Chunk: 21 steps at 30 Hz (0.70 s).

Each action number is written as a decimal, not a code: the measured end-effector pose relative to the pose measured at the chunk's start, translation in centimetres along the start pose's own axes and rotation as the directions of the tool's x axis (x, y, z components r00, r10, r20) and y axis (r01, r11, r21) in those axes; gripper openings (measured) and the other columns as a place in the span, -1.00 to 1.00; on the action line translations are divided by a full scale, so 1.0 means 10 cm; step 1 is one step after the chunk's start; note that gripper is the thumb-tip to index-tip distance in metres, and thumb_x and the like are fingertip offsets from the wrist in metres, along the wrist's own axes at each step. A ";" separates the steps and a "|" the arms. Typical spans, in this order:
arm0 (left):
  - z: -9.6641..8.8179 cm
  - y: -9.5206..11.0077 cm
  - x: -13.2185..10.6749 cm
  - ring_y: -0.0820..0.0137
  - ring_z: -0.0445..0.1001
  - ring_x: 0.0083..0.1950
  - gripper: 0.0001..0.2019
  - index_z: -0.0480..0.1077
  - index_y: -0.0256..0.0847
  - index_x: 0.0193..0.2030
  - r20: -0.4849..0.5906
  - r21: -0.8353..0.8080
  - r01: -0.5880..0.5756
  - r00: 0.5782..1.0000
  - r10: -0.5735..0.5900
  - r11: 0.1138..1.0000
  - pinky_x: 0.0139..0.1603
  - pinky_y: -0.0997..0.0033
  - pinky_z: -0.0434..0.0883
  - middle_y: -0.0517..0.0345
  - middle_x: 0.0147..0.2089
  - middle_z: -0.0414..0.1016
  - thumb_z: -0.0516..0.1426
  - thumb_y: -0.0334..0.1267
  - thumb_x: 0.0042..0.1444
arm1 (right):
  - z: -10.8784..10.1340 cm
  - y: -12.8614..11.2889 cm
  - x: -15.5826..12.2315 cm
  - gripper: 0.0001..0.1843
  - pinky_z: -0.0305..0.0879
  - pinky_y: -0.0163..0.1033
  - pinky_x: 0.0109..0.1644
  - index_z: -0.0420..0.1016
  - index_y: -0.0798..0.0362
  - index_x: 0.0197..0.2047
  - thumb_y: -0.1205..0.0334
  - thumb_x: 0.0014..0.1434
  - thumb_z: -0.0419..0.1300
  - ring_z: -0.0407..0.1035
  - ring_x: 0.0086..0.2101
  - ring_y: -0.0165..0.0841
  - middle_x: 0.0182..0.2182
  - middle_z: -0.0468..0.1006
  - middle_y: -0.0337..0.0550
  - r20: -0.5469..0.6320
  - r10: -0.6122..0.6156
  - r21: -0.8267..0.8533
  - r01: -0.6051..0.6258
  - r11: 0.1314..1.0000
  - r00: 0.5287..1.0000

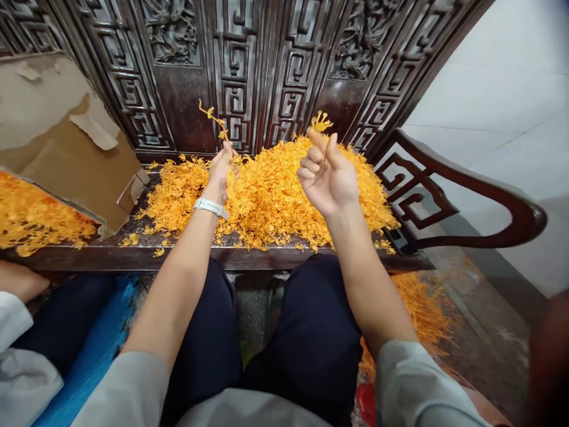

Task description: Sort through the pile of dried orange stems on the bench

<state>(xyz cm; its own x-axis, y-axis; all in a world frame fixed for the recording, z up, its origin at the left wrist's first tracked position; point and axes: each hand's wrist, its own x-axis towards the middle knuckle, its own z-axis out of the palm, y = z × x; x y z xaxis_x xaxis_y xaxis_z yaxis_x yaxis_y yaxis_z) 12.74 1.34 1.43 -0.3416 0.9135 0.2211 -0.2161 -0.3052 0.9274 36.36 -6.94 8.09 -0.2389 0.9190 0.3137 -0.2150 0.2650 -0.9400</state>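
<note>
- Yellow strand (214,120), thin and knobbly, rises from the fingertips of the left hand (221,169), above the left part of the heap. Thumb and forefinger pinch its lower end; the rest sticks up and leans left, free of the fingers.
- Small pronged piece (320,123), yellow, shows right at the tip of the right forefinger, above the upper right of the heap, its prongs pointing up and away.
- The right hand (331,178) is in front of the heap, palm turned toward the wearer, thumb raised beside the forefinger and the other fingers curled in. Whether thumb and forefinger truly pinch the piece, I cannot tell.
- A pale wristband (208,206) circles the left wrist, over the front left of the heap.
- The heap (267,201) itself, made of many yellow-orange pronged pieces, spreads below and beyond both hands, with loose bits scattered at its left edge.
- Under the heap is the dark wooden desk (146,259), its front edge above the wearer's knees.
- Behind the heap stands a carved wooden back (186,112); to its right, a curved armrest (498,228).
- Left of the heap is a torn cardboard box (57,148), with more orange pieces (40,219) by its lower edge.
- Below and right of the heap, orange strands (422,308) lie on the floor.
- Below and left of the heap, another person's forearm (20,281) shows beside something blue (95,344).
</note>
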 end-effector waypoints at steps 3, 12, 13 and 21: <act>0.18 0.18 -0.17 0.53 0.08 -0.59 -0.37 0.40 -0.14 -0.36 0.166 -0.044 0.081 0.983 -0.073 0.996 -0.52 0.41 0.21 0.36 -0.58 -0.01 0.25 0.48 0.07 | -0.03 0.26 0.22 -0.37 0.05 -0.22 -0.49 0.42 -0.04 -0.20 -0.49 0.24 0.13 0.06 -0.56 -0.45 -0.52 0.29 -0.32 -0.180 0.170 0.010 -0.171 0.985 0.969; 0.54 0.21 -0.44 0.41 0.37 -0.36 -0.55 0.43 -0.19 -0.35 0.198 -0.029 -0.034 0.979 0.039 0.999 -0.39 0.42 0.32 0.14 -0.39 0.33 0.35 0.18 0.21 | 0.44 0.39 0.09 -0.38 0.12 -0.26 -0.44 0.26 -0.07 -0.33 -0.46 0.18 0.32 0.15 -0.48 -0.42 -0.50 0.24 -0.31 -0.017 -0.144 -0.270 0.135 0.953 0.989; 0.50 0.18 -0.39 0.42 0.35 -0.37 -0.53 0.42 -0.18 -0.35 0.160 -0.028 -0.041 0.986 0.045 0.999 -0.39 0.42 0.31 0.16 -0.42 0.30 0.34 0.21 0.21 | 0.49 0.31 0.01 -0.38 0.13 -0.26 -0.44 0.27 -0.07 -0.34 -0.45 0.19 0.32 0.15 -0.48 -0.42 -0.50 0.24 -0.31 0.027 -0.159 -0.252 0.160 0.954 0.987; -0.09 0.30 -0.06 0.50 -0.02 -0.60 -0.45 0.30 -0.11 -0.33 0.136 -0.120 0.114 0.986 -0.098 0.986 -0.52 0.40 0.15 0.40 -0.58 -0.16 0.12 0.38 0.30 | 0.24 0.03 0.04 -0.54 0.32 -0.22 -0.34 0.46 -0.16 -0.01 -0.35 0.36 0.16 0.36 -0.41 -0.41 -0.26 0.47 -0.18 -0.156 -0.292 -0.192 0.261 0.946 0.944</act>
<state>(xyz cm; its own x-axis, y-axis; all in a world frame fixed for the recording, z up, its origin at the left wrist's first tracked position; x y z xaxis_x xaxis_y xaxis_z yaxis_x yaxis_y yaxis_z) 11.49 -0.36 3.80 -0.1916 0.9670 0.1682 -0.3623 -0.2289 0.9035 33.95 -7.20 8.22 -0.0147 0.8352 0.5497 -0.0837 0.5468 -0.8331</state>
